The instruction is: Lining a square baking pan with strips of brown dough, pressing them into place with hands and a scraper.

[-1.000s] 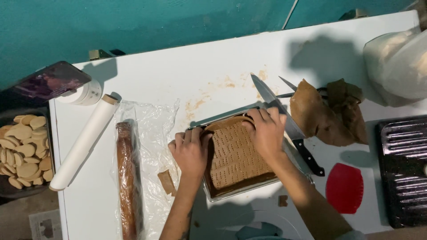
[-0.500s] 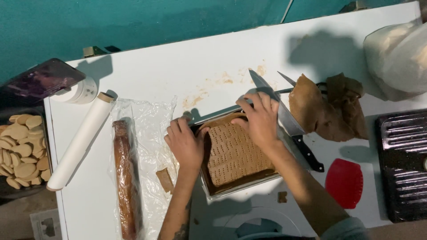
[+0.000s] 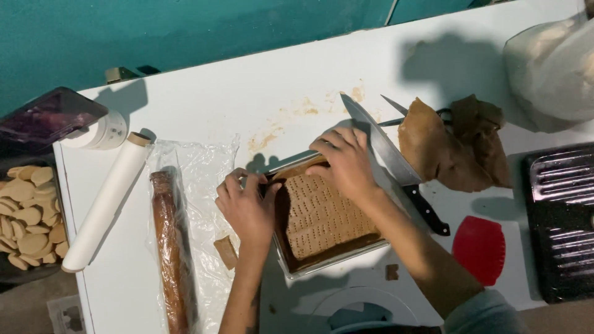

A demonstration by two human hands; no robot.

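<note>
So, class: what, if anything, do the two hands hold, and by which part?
Both grip the metal baking tin: left hand at its left rim, right hand at the far edge.

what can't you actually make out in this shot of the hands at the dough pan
Head view only:
- Far end of the dough slab and pan rim: covered by the right hand.
- Left hand fingertips: curled over the pan's corner, contact unclear.
- Dark tray: cut off by the right edge.
- Knife handle: partly behind the right forearm.
- Plate of round biscuits: cut off by the left edge.
</note>
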